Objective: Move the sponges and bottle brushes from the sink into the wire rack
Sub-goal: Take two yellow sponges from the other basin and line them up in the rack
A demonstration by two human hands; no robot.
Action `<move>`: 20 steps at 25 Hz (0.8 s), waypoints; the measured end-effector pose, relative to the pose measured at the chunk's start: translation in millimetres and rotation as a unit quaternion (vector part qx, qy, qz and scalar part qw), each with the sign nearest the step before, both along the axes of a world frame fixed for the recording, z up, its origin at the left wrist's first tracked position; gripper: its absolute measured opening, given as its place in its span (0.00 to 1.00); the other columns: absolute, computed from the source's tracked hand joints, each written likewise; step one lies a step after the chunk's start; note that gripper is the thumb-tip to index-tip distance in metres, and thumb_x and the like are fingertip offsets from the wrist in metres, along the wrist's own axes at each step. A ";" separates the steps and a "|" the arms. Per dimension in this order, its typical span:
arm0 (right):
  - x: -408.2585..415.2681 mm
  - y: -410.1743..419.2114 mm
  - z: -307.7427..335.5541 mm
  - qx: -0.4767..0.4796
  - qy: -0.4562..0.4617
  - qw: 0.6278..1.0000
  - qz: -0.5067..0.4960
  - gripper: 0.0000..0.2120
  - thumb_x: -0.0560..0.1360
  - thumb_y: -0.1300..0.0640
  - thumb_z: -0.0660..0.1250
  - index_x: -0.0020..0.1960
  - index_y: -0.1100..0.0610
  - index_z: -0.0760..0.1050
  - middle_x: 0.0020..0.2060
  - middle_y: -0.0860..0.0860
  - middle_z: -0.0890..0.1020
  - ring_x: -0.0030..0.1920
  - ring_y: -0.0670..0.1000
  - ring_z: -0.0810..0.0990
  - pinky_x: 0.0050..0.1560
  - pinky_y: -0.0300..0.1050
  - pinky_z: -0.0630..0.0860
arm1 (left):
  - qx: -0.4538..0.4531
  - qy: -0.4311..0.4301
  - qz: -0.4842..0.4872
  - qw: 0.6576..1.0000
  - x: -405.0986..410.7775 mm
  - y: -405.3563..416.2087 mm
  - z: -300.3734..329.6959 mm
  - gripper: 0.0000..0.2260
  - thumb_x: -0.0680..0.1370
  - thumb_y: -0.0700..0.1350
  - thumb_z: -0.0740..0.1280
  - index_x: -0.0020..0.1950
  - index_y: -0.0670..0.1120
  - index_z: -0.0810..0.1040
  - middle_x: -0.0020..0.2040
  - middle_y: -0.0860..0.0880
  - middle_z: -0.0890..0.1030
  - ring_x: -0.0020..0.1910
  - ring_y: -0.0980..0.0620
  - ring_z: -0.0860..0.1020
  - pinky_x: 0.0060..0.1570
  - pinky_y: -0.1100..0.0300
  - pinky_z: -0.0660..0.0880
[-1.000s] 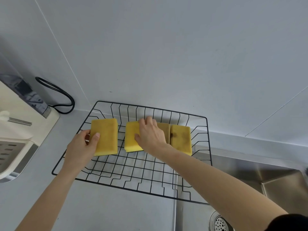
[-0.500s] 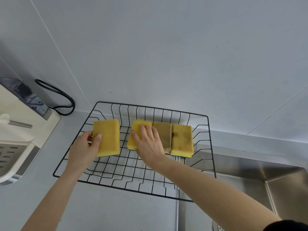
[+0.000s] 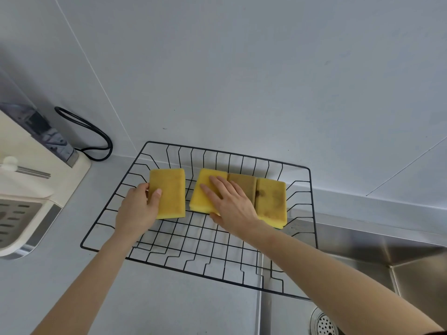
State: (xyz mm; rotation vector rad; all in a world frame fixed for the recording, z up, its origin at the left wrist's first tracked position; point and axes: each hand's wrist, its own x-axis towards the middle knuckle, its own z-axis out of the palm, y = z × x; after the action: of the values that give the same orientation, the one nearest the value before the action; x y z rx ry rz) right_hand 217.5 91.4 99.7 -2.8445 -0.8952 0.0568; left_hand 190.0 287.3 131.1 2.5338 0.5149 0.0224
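A black wire rack [image 3: 313, 213] sits on the grey counter beside the sink. Several yellow sponges lie in its back half. My left hand [image 3: 137, 211] grips the left edge of the leftmost sponge [image 3: 169, 192], thumb on top. My right hand [image 3: 232, 206] lies flat with spread fingers on the second sponge [image 3: 202, 199], thumb at its front edge. Right of it lie a brownish stained sponge [image 3: 244, 183] and a yellow stained sponge [image 3: 272, 201], side by side and touching. No bottle brush is in view.
The steel sink [image 3: 362, 274] opens at the lower right, its drain [image 3: 324, 325] at the bottom edge. A cream appliance [image 3: 31, 189] stands at the left with a black cable [image 3: 96, 136] looped against the wall. Grey counter [image 3: 169, 305] lies in front of the rack.
My right hand has slid back from curled over the second sponge to lying flat on it, uncovering the brownish sponge. My left hand stays on the leftmost sponge.
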 end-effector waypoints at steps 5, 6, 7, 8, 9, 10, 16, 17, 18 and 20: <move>0.9 -12.5 2.1 0.018 0.010 1.000 0.007 0.32 0.75 0.52 0.64 0.74 0.53 0.55 0.76 0.58 0.56 0.76 0.59 0.53 0.75 0.54 0.48 | 0.041 0.027 -0.004 0.999 3.1 -14.4 2.7 0.18 0.79 0.48 0.55 0.64 0.38 0.67 0.59 0.36 0.72 0.54 0.37 0.74 0.48 0.48 0.69; 1.6 -13.3 2.4 0.020 0.015 1.000 0.009 0.32 0.75 0.52 0.65 0.74 0.53 0.55 0.76 0.57 0.56 0.76 0.59 0.53 0.75 0.54 0.48 | 0.046 0.033 -0.008 0.998 5.1 -16.1 2.3 0.18 0.79 0.48 0.54 0.64 0.38 0.67 0.59 0.36 0.72 0.55 0.37 0.74 0.48 0.47 0.70; 2.8 -14.2 2.5 0.018 0.022 0.999 0.015 0.32 0.76 0.52 0.64 0.75 0.53 0.53 0.76 0.57 0.55 0.76 0.58 0.52 0.75 0.53 0.47 | 0.052 0.037 -0.013 0.998 7.3 -16.7 1.2 0.18 0.79 0.48 0.54 0.64 0.38 0.67 0.59 0.36 0.72 0.55 0.37 0.74 0.49 0.47 0.70; 4.6 -15.4 2.6 0.011 0.030 0.999 0.022 0.32 0.76 0.51 0.62 0.75 0.52 0.51 0.76 0.56 0.53 0.76 0.57 0.50 0.75 0.52 0.45 | 0.057 0.042 -0.015 0.997 9.7 -17.2 0.1 0.18 0.79 0.48 0.54 0.64 0.38 0.67 0.60 0.36 0.72 0.56 0.37 0.73 0.49 0.46 0.71; 6.4 -16.6 2.7 0.006 0.037 0.999 0.027 0.32 0.77 0.51 0.61 0.75 0.51 0.50 0.77 0.55 0.51 0.77 0.56 0.48 0.76 0.51 0.44 | 0.061 0.046 -0.017 0.997 12.1 -18.0 -1.0 0.18 0.80 0.48 0.54 0.65 0.38 0.66 0.60 0.36 0.72 0.56 0.37 0.73 0.49 0.46 0.71; 7.7 -17.5 3.1 0.005 0.042 0.999 0.032 0.32 0.77 0.51 0.61 0.75 0.51 0.49 0.77 0.54 0.50 0.77 0.56 0.47 0.76 0.50 0.43 | 0.064 0.050 -0.022 0.996 14.5 -18.9 -2.0 0.18 0.80 0.48 0.54 0.65 0.38 0.66 0.60 0.36 0.72 0.57 0.37 0.73 0.50 0.46 0.71; 9.7 -18.9 1.6 0.011 0.046 0.998 0.045 0.32 0.77 0.51 0.61 0.75 0.50 0.48 0.77 0.54 0.49 0.77 0.55 0.46 0.75 0.49 0.42 | 0.037 0.050 -0.025 0.998 34.8 -16.2 -13.3 0.18 0.79 0.47 0.55 0.66 0.39 0.67 0.60 0.36 0.74 0.59 0.37 0.73 0.54 0.46 0.71; 10.4 -19.3 1.6 0.010 0.044 0.998 0.047 0.32 0.77 0.52 0.61 0.75 0.50 0.48 0.77 0.54 0.49 0.77 0.55 0.46 0.75 0.49 0.41 | 0.028 0.046 -0.023 0.998 37.0 -15.7 -15.5 0.18 0.79 0.47 0.55 0.66 0.39 0.67 0.61 0.36 0.75 0.60 0.37 0.73 0.55 0.45 0.71; 10.9 -19.5 1.4 0.009 0.043 0.998 0.049 0.32 0.77 0.52 0.61 0.75 0.50 0.48 0.77 0.54 0.49 0.77 0.55 0.46 0.74 0.48 0.41 | 0.024 0.041 -0.020 0.999 38.3 -15.8 -17.1 0.18 0.79 0.47 0.55 0.66 0.39 0.67 0.62 0.37 0.75 0.60 0.37 0.72 0.56 0.45 0.71; 11.7 -20.1 0.5 0.008 0.040 0.998 0.053 0.32 0.77 0.52 0.61 0.75 0.50 0.48 0.77 0.53 0.48 0.77 0.55 0.46 0.72 0.46 0.38 | 0.012 0.031 -0.018 0.999 39.7 -16.3 -19.1 0.19 0.79 0.46 0.55 0.68 0.40 0.65 0.63 0.37 0.74 0.62 0.38 0.72 0.57 0.45 0.70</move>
State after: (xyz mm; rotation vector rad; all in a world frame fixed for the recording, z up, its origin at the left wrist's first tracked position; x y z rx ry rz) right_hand 229.2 71.3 100.2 -2.7558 -1.0239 0.1748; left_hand 229.7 271.0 112.1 2.5730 0.4961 -0.0634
